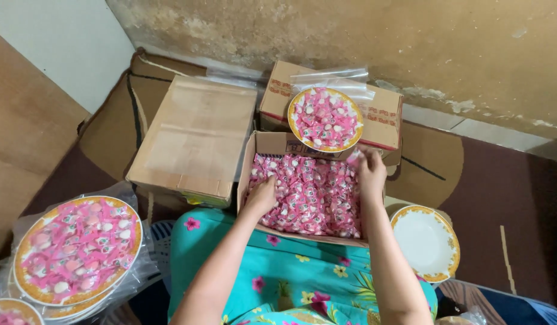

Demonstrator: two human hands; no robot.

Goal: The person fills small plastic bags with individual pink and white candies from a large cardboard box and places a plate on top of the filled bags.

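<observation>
Open brown cardboard box (254, 157) of pink-wrapped sweets (308, 192) at centre. Left hand (262, 195) at its 9 o'clock, curled into sweets; grip unclear. Right hand (370, 171) at 2 o'clock pinches a pink sweet, below round gold-rimmed plate (292, 123) heaped with sweets at 12.

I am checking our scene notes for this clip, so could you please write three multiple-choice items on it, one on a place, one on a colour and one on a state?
1. Where does the filled plate beyond the hands stand?
A. on the printed carton behind the open box
B. on the person's lap
C. on the floor at the right

2. What colour are most sweets in the open box?
A. green
B. pink
C. blue

3. What state is the plate on the right in?
A. heaped with sweets
B. broken
C. empty

Answers: 1 A, it rests on the printed carton. 2 B, pink wrappers fill the box. 3 C, its white middle shows bare.
</observation>
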